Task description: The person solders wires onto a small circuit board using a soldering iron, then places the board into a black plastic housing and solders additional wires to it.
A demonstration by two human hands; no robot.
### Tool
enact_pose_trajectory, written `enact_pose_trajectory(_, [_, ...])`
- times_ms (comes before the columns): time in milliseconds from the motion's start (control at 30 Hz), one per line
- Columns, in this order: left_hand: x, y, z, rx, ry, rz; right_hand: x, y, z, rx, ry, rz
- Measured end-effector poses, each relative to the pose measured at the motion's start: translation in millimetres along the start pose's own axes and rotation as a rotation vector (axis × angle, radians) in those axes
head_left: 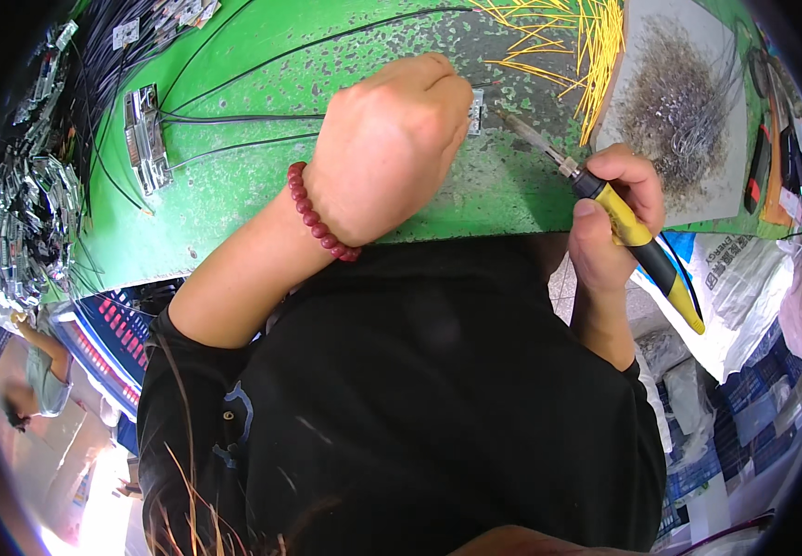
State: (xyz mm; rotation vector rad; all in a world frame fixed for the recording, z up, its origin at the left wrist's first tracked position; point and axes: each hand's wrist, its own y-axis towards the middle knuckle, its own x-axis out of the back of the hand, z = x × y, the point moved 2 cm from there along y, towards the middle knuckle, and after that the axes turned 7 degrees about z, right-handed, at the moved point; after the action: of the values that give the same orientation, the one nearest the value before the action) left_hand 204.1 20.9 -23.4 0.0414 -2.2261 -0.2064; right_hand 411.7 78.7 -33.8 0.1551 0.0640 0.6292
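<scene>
My right hand point(619, 208) grips a yellow-and-black soldering iron point(637, 236). Its metal tip points up and left, a short way from a small silvery part point(476, 113) on the green tabletop point(521, 190). Beside that part is my left hand point(396, 139), curled with its back towards me. Its fingertips are hidden, so what they pinch does not show. Thin black wires point(262, 118) run under the left hand from a silvery metal piece point(145, 139) lying to the left.
Yellow wires point(596, 56) lie at the back, beside a grey board point(725, 181) strewn with dark solder residue. Silvery parts point(30, 218) are heaped at the left edge, black wires point(109, 69) behind them. Tools with red and orange handles point(776, 185) lie far right. Another person point(49, 366) is at lower left.
</scene>
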Motion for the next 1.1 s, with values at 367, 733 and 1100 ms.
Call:
enact_pose_trajectory(367, [3, 0, 3, -0.015, -0.053, 0.02, 3, -10, -11, 0.05, -0.035, -0.187])
enact_pose_trajectory(733, [9, 10, 4, -0.01, -0.006, 0.173, 2, -6, -12, 0.022, -0.03, -0.189])
enact_pose_trajectory(1100, [8, 17, 9, -0.051, -0.019, 0.222, -3, -3, -14, 0.032, 0.007, -0.182])
